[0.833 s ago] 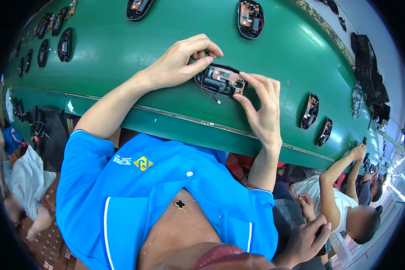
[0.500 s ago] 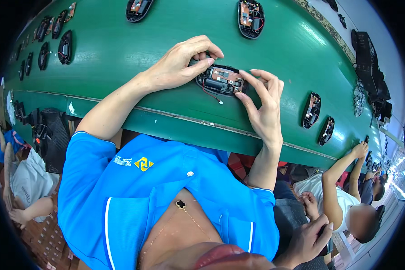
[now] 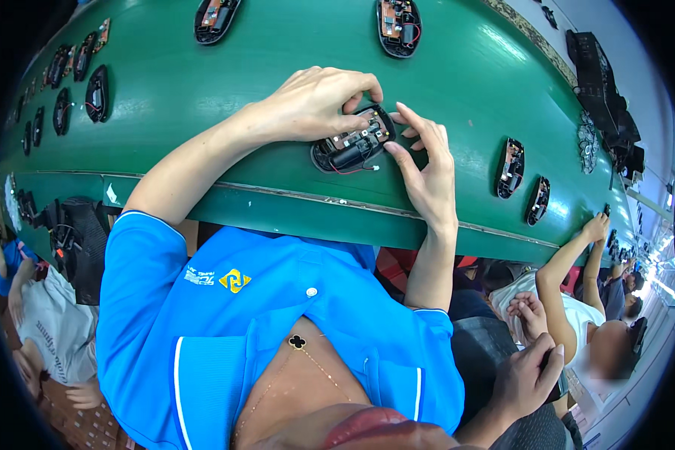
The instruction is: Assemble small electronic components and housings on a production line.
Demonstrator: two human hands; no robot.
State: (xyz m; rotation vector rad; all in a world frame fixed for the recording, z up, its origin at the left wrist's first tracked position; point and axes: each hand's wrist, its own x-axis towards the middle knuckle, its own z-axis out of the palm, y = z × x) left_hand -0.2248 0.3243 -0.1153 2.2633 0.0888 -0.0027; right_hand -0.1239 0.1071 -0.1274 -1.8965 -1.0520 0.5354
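Pinching an open black mouse base (image 3: 351, 148) on the green belt (image 3: 202, 97) — left hand (image 3: 315, 101), right hand (image 3: 426, 165).

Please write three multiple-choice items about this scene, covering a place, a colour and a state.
1. Where is the open mouse base that both hands work on?
A. on the green belt
B. on the lap
C. on the floor

2. What colour is the person's shirt?
A. red
B. blue
C. white

3. How is that mouse base held?
A. left alone
B. by one hand
C. by both hands

Answers: 1 A, it lies on the green belt. 2 B, the shirt is blue. 3 C, the left hand and right hand both touch it.
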